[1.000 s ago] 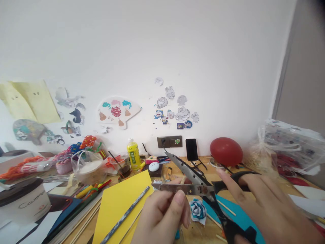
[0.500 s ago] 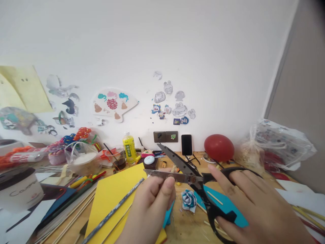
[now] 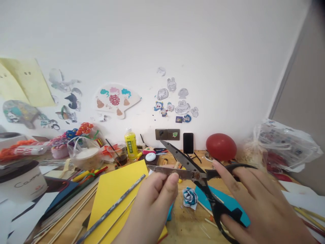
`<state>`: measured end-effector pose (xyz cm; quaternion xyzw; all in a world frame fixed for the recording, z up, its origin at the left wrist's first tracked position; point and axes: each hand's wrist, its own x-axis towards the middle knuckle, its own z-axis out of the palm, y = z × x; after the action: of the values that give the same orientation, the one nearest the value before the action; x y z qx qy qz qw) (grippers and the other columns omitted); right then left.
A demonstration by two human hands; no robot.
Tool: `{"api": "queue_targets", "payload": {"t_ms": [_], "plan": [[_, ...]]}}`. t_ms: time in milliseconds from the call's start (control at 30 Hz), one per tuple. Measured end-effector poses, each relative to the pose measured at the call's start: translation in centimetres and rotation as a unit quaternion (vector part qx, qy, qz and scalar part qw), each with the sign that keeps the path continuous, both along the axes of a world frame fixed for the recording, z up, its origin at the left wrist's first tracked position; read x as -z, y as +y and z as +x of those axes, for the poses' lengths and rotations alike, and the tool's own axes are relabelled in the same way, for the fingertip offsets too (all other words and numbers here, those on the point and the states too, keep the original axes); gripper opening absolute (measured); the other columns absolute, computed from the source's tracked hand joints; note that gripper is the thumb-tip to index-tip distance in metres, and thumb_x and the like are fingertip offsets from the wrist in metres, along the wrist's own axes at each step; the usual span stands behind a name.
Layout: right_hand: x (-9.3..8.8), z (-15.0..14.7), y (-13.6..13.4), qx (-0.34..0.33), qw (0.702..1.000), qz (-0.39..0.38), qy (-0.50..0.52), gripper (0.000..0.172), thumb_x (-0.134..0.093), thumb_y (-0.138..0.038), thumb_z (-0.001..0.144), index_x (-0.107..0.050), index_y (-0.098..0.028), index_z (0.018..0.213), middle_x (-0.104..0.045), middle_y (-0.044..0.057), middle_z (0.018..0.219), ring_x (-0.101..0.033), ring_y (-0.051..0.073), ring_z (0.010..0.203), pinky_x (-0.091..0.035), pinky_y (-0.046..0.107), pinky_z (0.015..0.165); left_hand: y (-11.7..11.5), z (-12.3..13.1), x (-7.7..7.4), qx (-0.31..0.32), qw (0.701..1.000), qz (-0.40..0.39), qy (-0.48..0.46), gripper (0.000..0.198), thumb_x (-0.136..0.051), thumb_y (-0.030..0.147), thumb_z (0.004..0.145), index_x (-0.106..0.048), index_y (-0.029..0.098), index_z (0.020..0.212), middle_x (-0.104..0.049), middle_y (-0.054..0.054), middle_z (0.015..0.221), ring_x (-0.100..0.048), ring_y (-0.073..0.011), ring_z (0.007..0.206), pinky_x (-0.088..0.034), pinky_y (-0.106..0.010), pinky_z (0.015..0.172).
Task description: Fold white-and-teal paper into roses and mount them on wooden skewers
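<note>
Black-handled scissors [image 3: 189,174] are gripped in my right hand [image 3: 256,203], its fingers through the loops and the index finger stretched along the handle. Their dark, stained blades stand spread apart, pointing left. My left hand [image 3: 154,203] is closed in a pinch right at the lower blade; whatever its fingertips hold is hidden. Below the pivot lies a blue and white folded paper rose [image 3: 190,198]. Blue paper [image 3: 223,203] lies under the scissors. Left of my left hand, a dark mottled strip [image 3: 114,205] and a thin stick cross yellow paper [image 3: 122,179].
A paper cup [image 3: 27,183] stands at the left near thin wooden sticks [image 3: 73,213]. Along the wall are a yellow drink bottle [image 3: 131,145], a phone [image 3: 188,143], a red balloon [image 3: 221,146] and plastic bags [image 3: 286,145]. More paper [image 3: 302,200] lies at the right.
The view has shifted slightly, so the scene sits a little further right, with the wall things higher. Both hands and the spread scissors keep nearly the same pose.
</note>
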<state>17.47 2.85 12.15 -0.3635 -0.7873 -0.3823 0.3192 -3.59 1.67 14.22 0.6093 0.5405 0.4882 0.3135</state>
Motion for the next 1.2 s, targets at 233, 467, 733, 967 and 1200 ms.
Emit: {"api": "queue_targets", "payload": {"t_ms": [233, 467, 733, 967, 1200], "plan": [[0.5, -0.4, 0.0, 0.031, 1.0, -0.003, -0.001, 0.066, -0.047, -0.027, 0.076, -0.033, -0.008, 0.138, -0.052, 0.012, 0.096, -0.05, 0.029, 0.088, -0.041, 0.042, 0.078, -0.3, -0.1, -0.2, 0.0, 0.999, 0.007, -0.033, 0.042, -0.047, 0.05, 0.081, -0.037, 0.021, 0.051, -0.036, 0.006, 0.049, -0.031, -0.0095, 0.046, -0.025, -0.023, 0.043], [0.0, 0.1, 0.4, -0.003, 0.999, 0.023, -0.029, 0.058, -0.04, -0.03, 0.082, -0.038, -0.005, 0.134, -0.054, 0.01, 0.085, -0.053, 0.025, 0.078, -0.042, 0.037, 0.071, -0.2, 0.2, -0.6, 0.001, 1.0, -0.012, -0.006, 0.042, -0.043, 0.053, 0.077, -0.035, 0.022, 0.05, -0.034, 0.006, 0.047, -0.031, -0.0098, 0.044, -0.024, -0.023, 0.042], [0.7, 0.2, 0.3, 0.013, 0.999, 0.032, -0.035, 0.059, -0.039, -0.032, 0.082, -0.037, -0.005, 0.134, -0.057, 0.011, 0.085, -0.055, 0.026, 0.076, -0.043, 0.038, 0.069, -0.1, 0.1, -0.7, -0.024, 1.0, -0.009, 0.007, 0.043, -0.044, 0.056, 0.075, -0.033, 0.023, 0.05, -0.033, 0.006, 0.047, -0.031, -0.0101, 0.044, -0.025, -0.023, 0.041], [0.4, -0.3, -0.1, 0.002, 1.0, 0.022, -0.018, 0.055, -0.039, -0.029, 0.083, -0.041, -0.005, 0.132, -0.057, 0.008, 0.078, -0.055, 0.023, 0.071, -0.044, 0.035, 0.067, 0.1, -0.4, -0.6, -0.017, 1.0, 0.022, 0.01, 0.044, -0.047, 0.056, 0.075, -0.034, 0.022, 0.05, -0.031, 0.006, 0.047, -0.028, -0.0093, 0.042, -0.022, -0.022, 0.038], [-0.5, -1.0, -0.9, -0.022, 0.999, -0.016, 0.044, 0.053, -0.045, -0.026, 0.08, -0.045, -0.01, 0.13, -0.059, 0.01, 0.091, -0.054, 0.025, 0.083, -0.045, 0.04, 0.076, -0.5, -1.2, -0.7, -0.041, 0.999, 0.034, 0.002, 0.041, -0.053, 0.05, 0.075, -0.039, 0.022, 0.049, -0.034, 0.005, 0.047, -0.03, -0.0095, 0.043, -0.024, -0.021, 0.037]]}}
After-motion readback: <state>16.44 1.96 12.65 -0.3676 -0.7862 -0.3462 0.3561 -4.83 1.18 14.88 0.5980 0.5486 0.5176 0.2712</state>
